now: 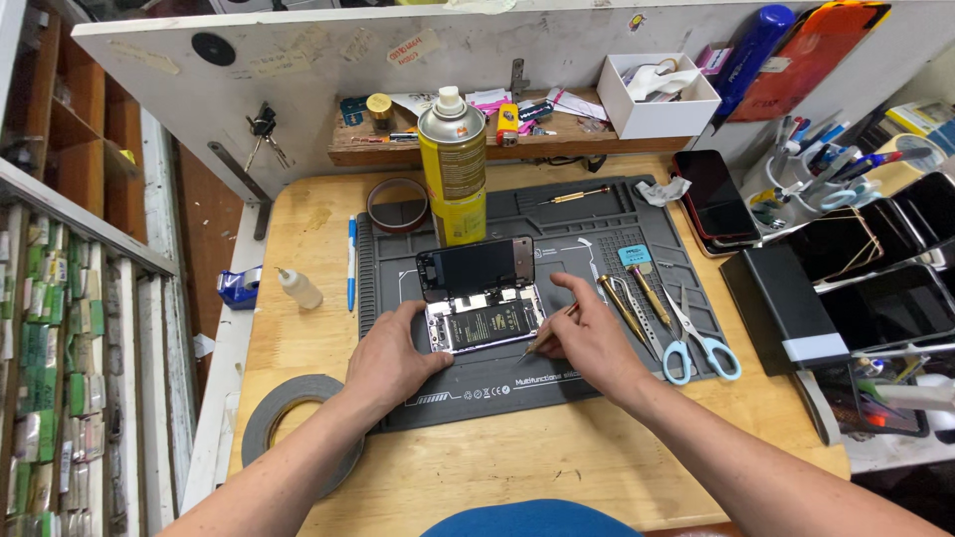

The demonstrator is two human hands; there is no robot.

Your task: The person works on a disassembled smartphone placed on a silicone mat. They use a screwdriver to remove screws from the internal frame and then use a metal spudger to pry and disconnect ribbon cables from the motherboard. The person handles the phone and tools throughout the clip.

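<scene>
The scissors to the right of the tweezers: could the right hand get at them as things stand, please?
Probably yes. The scissors lie uncovered on the grey mat, just right of the right hand; that hand holds a thin tool that it would likely need to put down first.

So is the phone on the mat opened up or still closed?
Open. The phone lies with its screen panel lifted and propped against the yellow spray can, exposing the battery and internals.
</scene>
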